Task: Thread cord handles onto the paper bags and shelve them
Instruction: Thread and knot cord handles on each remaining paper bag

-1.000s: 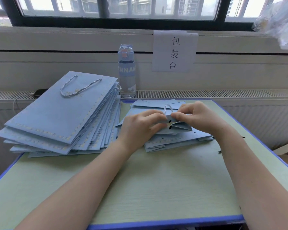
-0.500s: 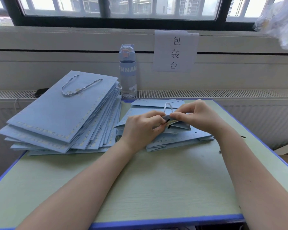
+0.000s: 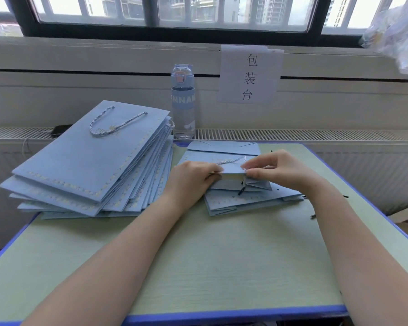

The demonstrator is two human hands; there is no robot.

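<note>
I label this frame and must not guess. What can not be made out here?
Head view:
- End of the white twisted cord at the hole of the light blue paper bag: covered by the right hand.
- Gold lettering on the stack of blue paper bags: too blurred to read.
- Dark object behind that stack: mostly hidden by it.
- Pale crumpled bundle, top right: blurred, cut by the edge.

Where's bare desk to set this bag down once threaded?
Bare: near half of the desk, between the small pile and the front edge, around the forearms. Crowded: tall stack rear left; left hand and right hand on the bag and cord mid-rear.
</note>
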